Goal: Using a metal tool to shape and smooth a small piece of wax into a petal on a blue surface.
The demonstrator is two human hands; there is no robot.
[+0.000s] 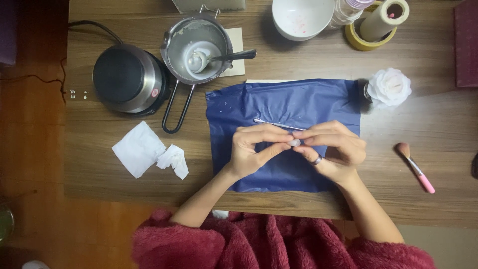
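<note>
Over a dark blue sheet (279, 104) on the wooden table (428, 119), my left hand (254, 149) and my right hand (331, 147) meet fingertip to fingertip. Between them is a small pale piece (295, 143), pinched by both hands. A thin metal tool (274, 123) sticks out to the left from my right hand's fingers. A ring shows on a finger of my right hand.
A round black hot plate (127, 77) with a cord, a metal pot (196, 47) holding a spoon, crumpled white tissues (149, 152), a white bowl (301, 17), tape rolls (376, 22), a white rose-shaped object (389, 87) and a pink brush (416, 167) lie around the sheet.
</note>
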